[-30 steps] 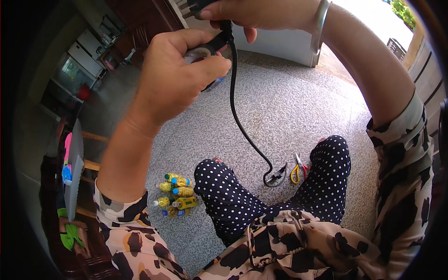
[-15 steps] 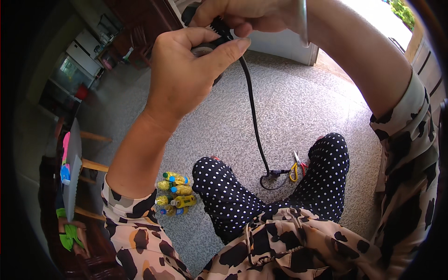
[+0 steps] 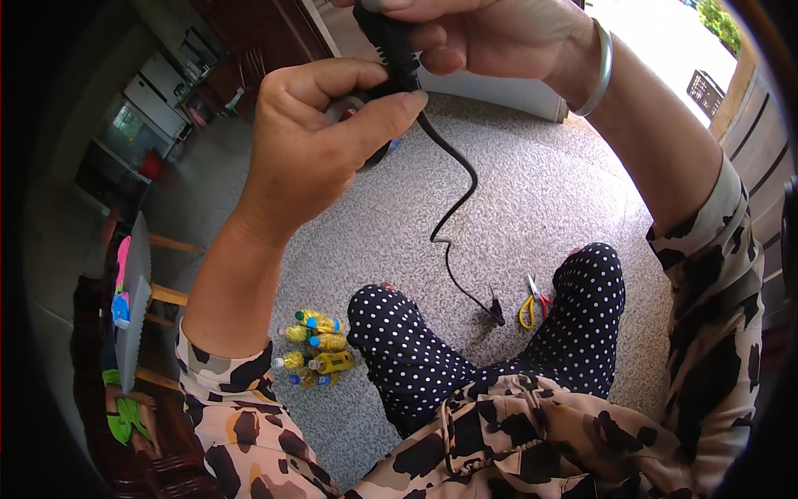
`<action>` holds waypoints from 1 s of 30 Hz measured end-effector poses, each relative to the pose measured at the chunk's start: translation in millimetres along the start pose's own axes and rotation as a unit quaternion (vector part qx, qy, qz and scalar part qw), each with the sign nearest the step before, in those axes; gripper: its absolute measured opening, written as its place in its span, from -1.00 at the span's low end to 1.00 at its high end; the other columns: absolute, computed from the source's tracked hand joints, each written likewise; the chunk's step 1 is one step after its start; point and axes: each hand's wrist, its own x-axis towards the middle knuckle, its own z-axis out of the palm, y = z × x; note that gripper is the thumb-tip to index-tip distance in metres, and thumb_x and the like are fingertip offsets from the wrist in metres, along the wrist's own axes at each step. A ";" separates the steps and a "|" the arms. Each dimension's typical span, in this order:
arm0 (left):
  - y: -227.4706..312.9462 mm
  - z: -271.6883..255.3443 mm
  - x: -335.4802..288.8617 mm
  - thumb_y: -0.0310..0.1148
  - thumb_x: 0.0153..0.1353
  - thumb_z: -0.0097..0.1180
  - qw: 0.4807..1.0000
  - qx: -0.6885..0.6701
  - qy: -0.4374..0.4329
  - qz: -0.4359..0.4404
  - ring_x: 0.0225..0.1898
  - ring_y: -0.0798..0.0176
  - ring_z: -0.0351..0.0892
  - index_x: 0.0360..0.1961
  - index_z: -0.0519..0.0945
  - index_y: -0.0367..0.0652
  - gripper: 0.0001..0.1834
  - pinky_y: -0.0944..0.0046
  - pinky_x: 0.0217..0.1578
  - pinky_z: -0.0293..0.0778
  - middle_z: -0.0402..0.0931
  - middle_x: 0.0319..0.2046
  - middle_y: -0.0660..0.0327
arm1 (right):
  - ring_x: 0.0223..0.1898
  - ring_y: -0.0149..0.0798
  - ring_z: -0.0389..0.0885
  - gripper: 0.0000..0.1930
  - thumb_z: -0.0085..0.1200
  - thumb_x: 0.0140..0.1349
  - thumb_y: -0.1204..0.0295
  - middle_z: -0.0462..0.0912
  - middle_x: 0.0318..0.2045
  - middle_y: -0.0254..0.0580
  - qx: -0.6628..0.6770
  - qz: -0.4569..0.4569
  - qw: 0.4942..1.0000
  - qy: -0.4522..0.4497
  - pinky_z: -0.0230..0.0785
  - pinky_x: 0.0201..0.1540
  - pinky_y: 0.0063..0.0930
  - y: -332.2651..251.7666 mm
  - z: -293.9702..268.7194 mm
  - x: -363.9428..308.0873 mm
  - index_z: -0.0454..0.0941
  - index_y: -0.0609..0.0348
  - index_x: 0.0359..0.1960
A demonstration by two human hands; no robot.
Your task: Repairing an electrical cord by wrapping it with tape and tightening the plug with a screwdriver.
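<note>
At the top, my left hand is closed, thumb and forefinger pinching the tape or cable just below a ribbed black connector. A dark ring, apparently a roll of black tape, sits in the same hand, mostly hidden by the palm. My right hand, cut off by the upper edge, grips the connector's upper part. From there a black cable hangs in a wavy line down between my knees. Its lower end carries a black plug, with a shadow beside it on the floor.
Scissors with red and yellow handles lie by my right knee. Several bottles of yellow liquid stand together left of my left knee. A grey table is at the left, with another person's arm and green clothing below it. A door stands ahead.
My right hand has shifted right and up, showing more of the ribbed connector. The cable has swung into a wave, and its lower plug has turned and straightened out of its loop.
</note>
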 end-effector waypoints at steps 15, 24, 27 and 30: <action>-9.9 -2.8 4.7 -0.33 -0.03 0.21 0.977 0.196 0.002 -0.082 -0.69 0.53 0.40 -0.54 0.61 -0.35 -0.77 0.48 -0.70 0.27 0.49 -0.73 0.27 | -0.61 -0.28 0.54 -0.68 0.12 0.07 0.39 0.54 -0.64 -0.09 -0.660 -0.011 0.716 0.225 0.40 -0.56 -0.46 -4.6 28.4 -0.2 0.49 0.51 -0.31; -26.6 -7.0 2.9 -0.30 0.00 0.24 0.990 0.088 -0.013 -0.110 -0.67 0.54 0.34 -0.54 0.63 -0.31 -0.76 0.50 -0.65 0.20 0.45 -0.72 0.34 | -0.41 -0.17 0.59 -0.48 0.20 0.02 0.32 0.58 -0.44 0.04 -0.728 0.122 0.665 0.116 0.48 -0.46 -0.43 -11.3 17.2 12.2 0.37 0.54 -0.11; -18.2 -14.4 3.6 -0.33 0.02 0.24 0.993 0.022 -0.030 -0.109 -0.60 0.55 0.37 -0.51 0.64 -0.29 -0.80 0.51 -0.59 0.21 0.49 -0.65 0.35 | -0.36 -0.33 0.53 -0.32 0.23 0.03 0.40 0.52 -0.34 -0.09 -0.404 0.064 0.912 0.042 0.48 -0.48 -0.57 -19.5 3.3 0.4 0.15 0.50 0.10; -7.0 -18.6 9.7 -0.38 0.02 0.24 0.990 -0.039 -0.063 -0.119 -0.53 0.54 0.40 -0.50 0.64 -0.29 -0.84 0.52 -0.50 0.26 0.52 -0.60 0.33 | -0.40 -0.40 0.52 -0.28 0.24 0.03 0.44 0.51 -0.33 -0.14 -0.225 -0.014 0.974 -0.013 0.48 -0.49 -0.61 -15.7 -4.3 0.2 0.09 0.47 0.16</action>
